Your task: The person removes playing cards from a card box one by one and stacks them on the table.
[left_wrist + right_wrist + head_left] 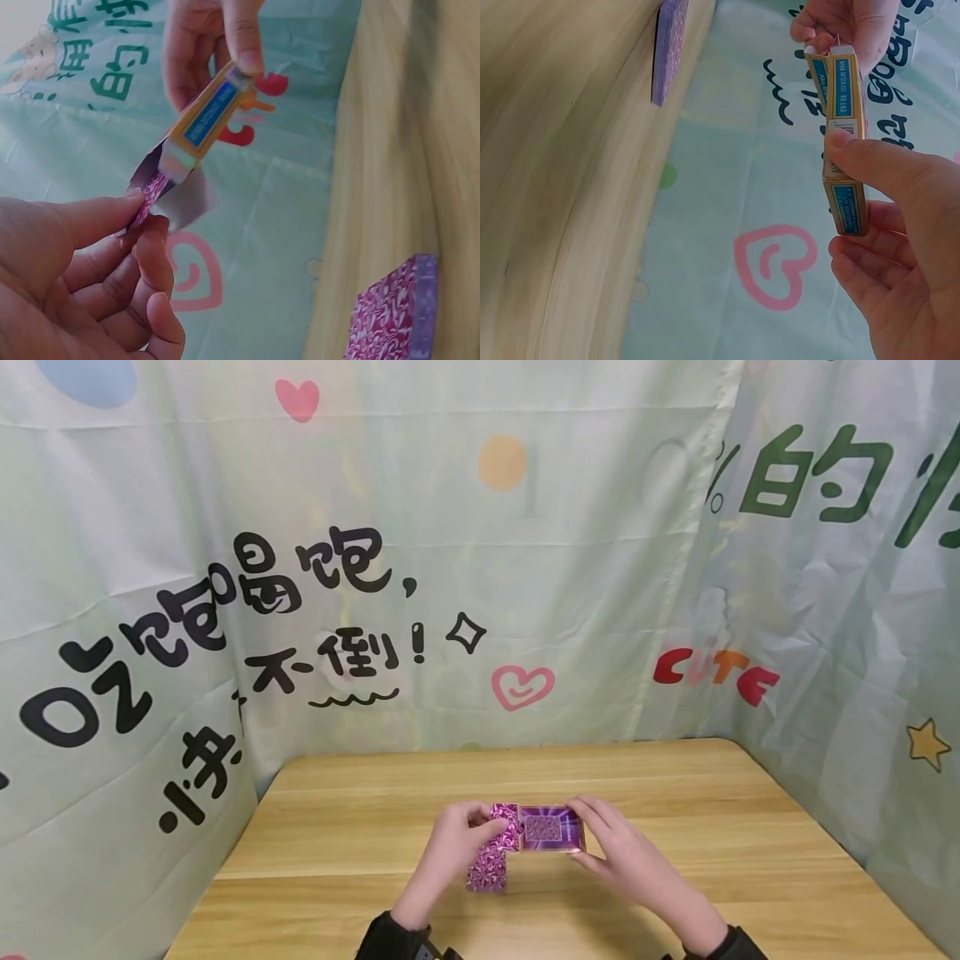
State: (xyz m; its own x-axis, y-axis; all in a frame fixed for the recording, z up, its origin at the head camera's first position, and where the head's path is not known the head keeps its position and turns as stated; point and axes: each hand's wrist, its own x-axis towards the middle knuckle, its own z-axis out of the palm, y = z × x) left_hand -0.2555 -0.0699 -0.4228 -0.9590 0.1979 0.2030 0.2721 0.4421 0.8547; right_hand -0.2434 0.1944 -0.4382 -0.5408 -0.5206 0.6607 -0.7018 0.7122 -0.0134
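Box (552, 829) is held by right grip (621, 850), left grip (455, 843) pinching patterned card (509, 837) (deck (487, 870) nearby).

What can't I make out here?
Head view: the left hand covers part of the pink patterned flat piece.
Left wrist view: the bottom edge cuts off the pink patterned rectangular stack.
Right wrist view: print on the gold-edged purple cardboard box is too small to read; the right hand hides some.

Both hands (922, 210) at a slim gold box (844, 112), purple block (669, 52) on the wooden table (562, 165)
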